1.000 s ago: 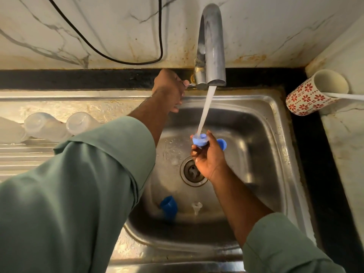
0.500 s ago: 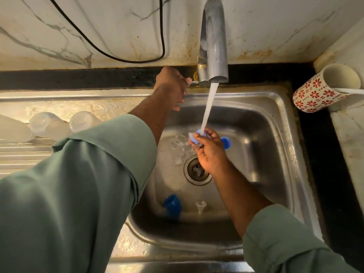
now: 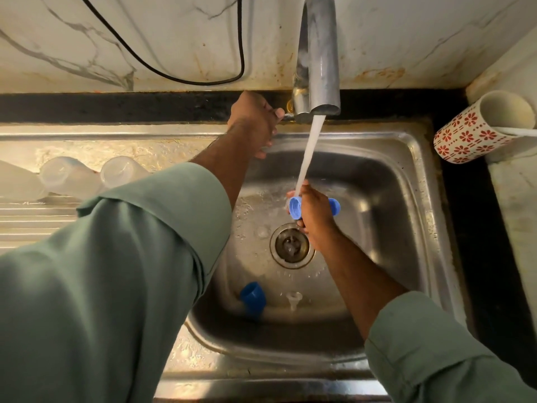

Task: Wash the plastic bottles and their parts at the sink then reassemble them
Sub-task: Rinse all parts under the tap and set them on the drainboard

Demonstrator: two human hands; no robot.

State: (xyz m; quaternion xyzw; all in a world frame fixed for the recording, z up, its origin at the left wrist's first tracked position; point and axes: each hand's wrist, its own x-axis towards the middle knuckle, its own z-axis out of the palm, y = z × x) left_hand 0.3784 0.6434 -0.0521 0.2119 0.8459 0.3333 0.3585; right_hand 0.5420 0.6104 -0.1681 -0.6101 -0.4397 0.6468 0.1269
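Right hand [image 3: 313, 216] is over the middle of the sink [image 3: 412, 158], fingers curled round a light-blue cap [image 3: 295, 208] held directly under the running water [image 3: 309, 152]; a second blue piece [image 3: 334, 205] shows past the far side of the same hand, and whether it is gripped too cannot be told. Left hand [image 3: 255, 123] is up at the tap [image 3: 318, 62], fingers closed on the small lever [image 3: 286, 115] at its base. Loose on the sink floor near the front wall — a darker blue cap [image 3: 252, 298] and, just beside it, a small clear part [image 3: 293, 299]. Three clear plastic bottles [image 3: 66, 177] lie on their sides on the draining board, to the left. Judgement: the caps are light, stiff and, when wet, slippery — best pinched across the rim with thumb opposite fingers. The clear part is tiny and could wash toward the drain [image 3: 292, 247]. The bottles look thin-walled; grip round the body, gently
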